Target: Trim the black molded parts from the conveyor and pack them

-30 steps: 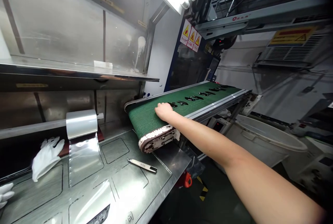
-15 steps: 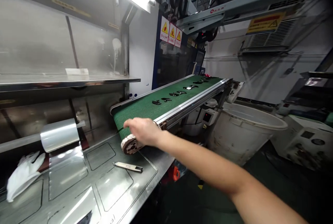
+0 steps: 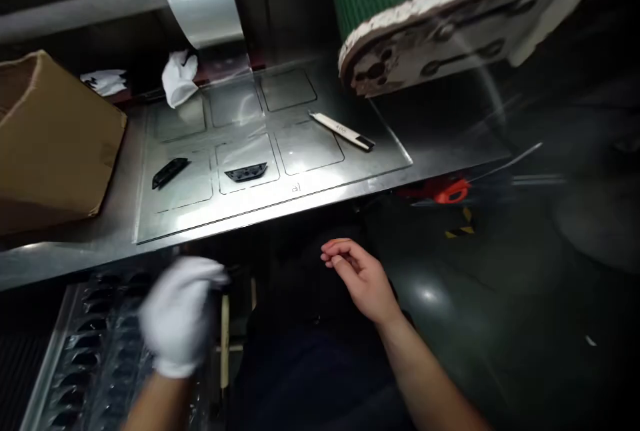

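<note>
Seems, by judgement, to be a moment between two handlings. Can see the bare right hand [image 3: 363,281] at 5 o'clock from the centre, with fingers curled narrow, thumb near the fingertips, and nothing visibly held. Cannot tell the finger state of the gloved left hand [image 3: 180,317], at 8 o'clock, because of blur. Can find at 9 o'clock, on the metal table [image 3: 123,214], one black part [image 3: 170,173] and, nearer to the centre, another black part [image 3: 246,172], both untouched. Would need, for any picking up, to open the right fingers and reach towards 10 o'clock, over the table edge.
</note>
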